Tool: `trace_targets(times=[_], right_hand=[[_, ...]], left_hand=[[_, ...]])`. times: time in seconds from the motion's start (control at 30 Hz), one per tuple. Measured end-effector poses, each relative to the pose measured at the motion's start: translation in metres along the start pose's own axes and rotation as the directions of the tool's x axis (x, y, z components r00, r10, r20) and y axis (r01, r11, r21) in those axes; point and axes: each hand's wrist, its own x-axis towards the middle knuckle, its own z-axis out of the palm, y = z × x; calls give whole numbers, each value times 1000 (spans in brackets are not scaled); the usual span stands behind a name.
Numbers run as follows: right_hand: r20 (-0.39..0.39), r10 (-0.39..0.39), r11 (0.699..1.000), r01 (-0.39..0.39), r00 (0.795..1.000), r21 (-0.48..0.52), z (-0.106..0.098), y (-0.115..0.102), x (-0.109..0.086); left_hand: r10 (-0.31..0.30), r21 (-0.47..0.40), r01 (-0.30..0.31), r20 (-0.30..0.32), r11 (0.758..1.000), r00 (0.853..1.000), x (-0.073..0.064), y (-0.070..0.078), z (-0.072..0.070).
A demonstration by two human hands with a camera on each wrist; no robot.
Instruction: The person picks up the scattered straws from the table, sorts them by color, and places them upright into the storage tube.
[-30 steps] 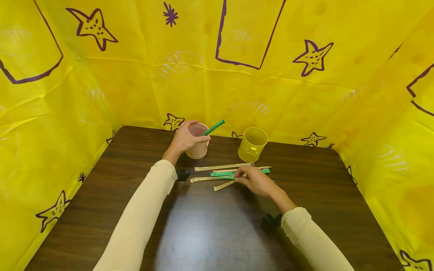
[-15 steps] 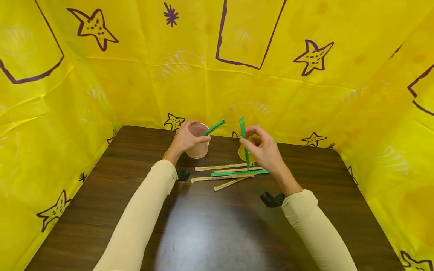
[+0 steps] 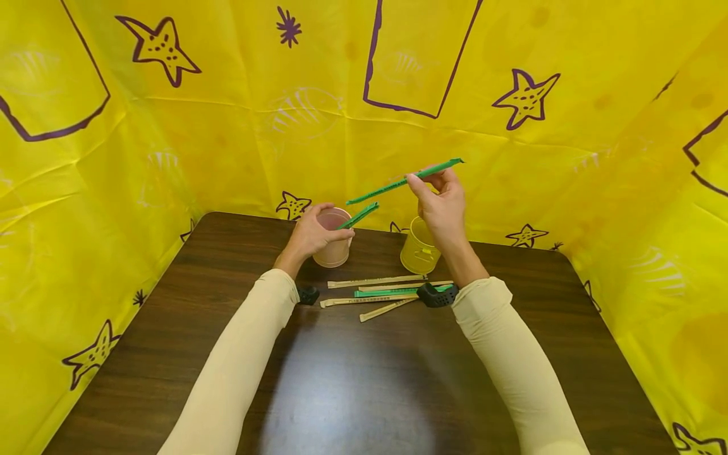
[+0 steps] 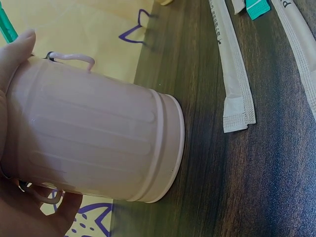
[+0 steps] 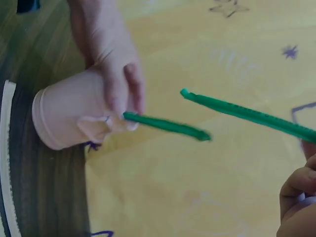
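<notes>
At the back of the table my left hand point(image 3: 311, 235) grips a small pink bucket point(image 4: 94, 133) around its rim, thumb on the near side. One green paper-wrapped straw point(image 5: 168, 126) leans out of that bucket to the right. My right hand point(image 3: 446, 205) pinches a second green wrapped straw point(image 3: 387, 188) between thumb and fingers, raised above the table. Its lower left end hangs just over the straw in the bucket. Below the right hand stands a yellow bucket point(image 3: 418, 253), partly covered by that hand in the head view.
Several wrapped straws lie on the dark wooden table point(image 3: 347, 379) in front of the buckets: beige ones point(image 3: 370, 280) and a green one point(image 3: 387, 292). A yellow printed cloth point(image 3: 318, 145) rises behind the table and along both sides.
My right hand has picked a green wrapped straw off the table, lifted it past the yellow bucket and tilted it toward the pink bucket. The left hand stays in place.
</notes>
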Motion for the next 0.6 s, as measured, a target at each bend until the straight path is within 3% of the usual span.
trace_targets(times=[0.23, 0.43, 0.6], right_hand=[[-4, 80, 992, -80, 997, -102, 7, 29, 7], [62, 76, 964, -57, 995, -258, 16, 46, 5], [104, 76, 951, -40, 992, -307, 22, 52, 5]], left_hand=[[10, -3, -10, 2, 1000, 1000, 0, 2, 1], [15, -3, -15, -2, 1000, 1000, 1, 2, 0], [13, 0, -13, -2, 1000, 1000, 0, 0, -1]])
